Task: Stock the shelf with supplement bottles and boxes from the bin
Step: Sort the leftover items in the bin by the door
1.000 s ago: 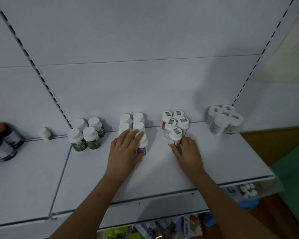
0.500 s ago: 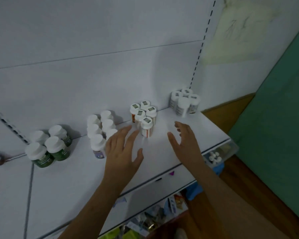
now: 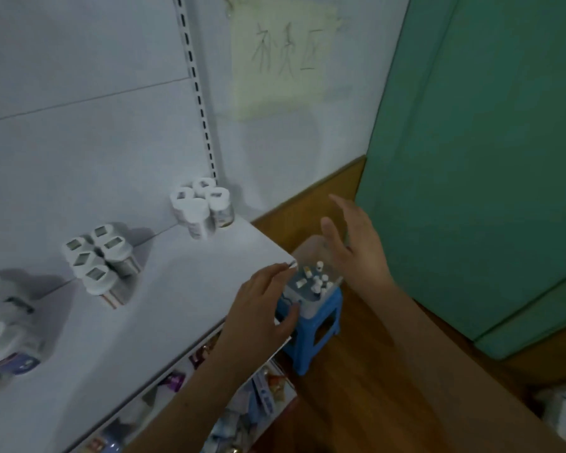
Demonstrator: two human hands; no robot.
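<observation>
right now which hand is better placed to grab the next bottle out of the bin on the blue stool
Probably the right hand: it hangs open beside the clear bin on the blue stool, at its right. The left hand, also open and empty, is over the shelf edge at the bin's near left corner.

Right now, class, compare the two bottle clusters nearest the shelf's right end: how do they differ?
The corner cluster stands against the back wall at the shelf's right end; the square-label cluster stands further left and runs nearer the front edge. The corner cluster shows four caps, the front one plain; the other shows five, all labelled. Both hold upright, white-capped bottles packed tightly together.
</observation>
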